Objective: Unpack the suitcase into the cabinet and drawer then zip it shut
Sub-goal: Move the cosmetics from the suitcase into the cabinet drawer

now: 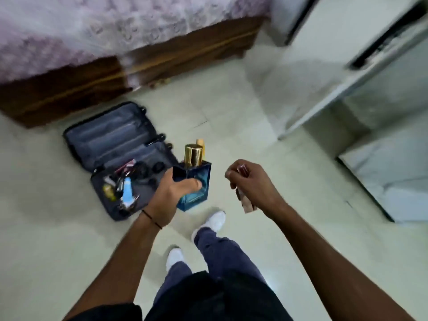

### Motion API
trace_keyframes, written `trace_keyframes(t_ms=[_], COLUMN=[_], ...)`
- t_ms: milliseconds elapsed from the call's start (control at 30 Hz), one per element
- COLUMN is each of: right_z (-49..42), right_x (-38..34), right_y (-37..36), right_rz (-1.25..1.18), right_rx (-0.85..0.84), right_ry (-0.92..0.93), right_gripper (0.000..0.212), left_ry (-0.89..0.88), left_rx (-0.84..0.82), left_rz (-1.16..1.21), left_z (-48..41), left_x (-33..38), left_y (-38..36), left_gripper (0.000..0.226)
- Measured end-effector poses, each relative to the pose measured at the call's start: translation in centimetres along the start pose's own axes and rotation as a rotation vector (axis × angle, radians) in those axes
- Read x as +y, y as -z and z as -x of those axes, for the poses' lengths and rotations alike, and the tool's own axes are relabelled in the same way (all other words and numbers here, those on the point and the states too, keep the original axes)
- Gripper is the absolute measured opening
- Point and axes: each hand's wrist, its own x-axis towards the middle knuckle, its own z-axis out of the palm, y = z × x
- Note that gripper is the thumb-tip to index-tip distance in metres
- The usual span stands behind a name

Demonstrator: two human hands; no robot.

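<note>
A small dark suitcase lies open on the pale floor at centre left. Its near half holds several small items, among them a light blue tube and a yellow bottle. My left hand is closed around a blue perfume bottle with a gold cap; a second gold-topped item shows behind it. My right hand grips a small brown object that hangs below the fist. Both hands are above the floor, right of the suitcase. The frame is blurred.
A bed with a pink patterned cover and a dark wooden frame stands behind the suitcase. A white cabinet with an open door is at the right. My feet in white shoes stand on the tiles.
</note>
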Motion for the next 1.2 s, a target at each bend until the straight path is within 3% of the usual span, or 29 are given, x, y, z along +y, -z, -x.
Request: trace_keyframes(t_ms=[133, 300, 567, 833, 1033, 1200], right_z=[7.2, 13.8, 21.9, 24.6, 18.9, 12.2], right_x=[4.7, 10.8, 22.1, 28.3, 33.4, 35.5], right_y=[8.1, 19.8, 42.8, 63.8, 76.4, 87.5], right_rz=[-0.239, -0.476, -0.613, -0.651, -0.678, -0.691], right_rx=[0.266, 0.633, 1.012, 1.134, 1.125, 1.095], right_ry=[-0.103, -0.092, -0.104, -0.101, -0.097, -0.111], right_gripper=[0.011, 0.01, 0.009, 0.01, 0.015, 0.027], left_ry=[0.026, 0.027, -0.018, 0.018, 0.009, 0.037], left_rx=[-0.333, -0.702, -0.964, -1.051, -1.098, -1.182], left_rz=[-0.06, -0.197, -0.27, -0.242, -0.279, -0.319], left_z=[-1.5, -4.5, -8.0, -13.2, -23.2, -32.8], left_x=[1.2, 1.5, -1.8, -3.3, -5.9, -7.1], left_y=[-10.4, -27.4, -57.4, -78.6, -90.3, -100.5], left_gripper=[0.046, 0.051, 0.043, 0.032, 0.045, 0.038])
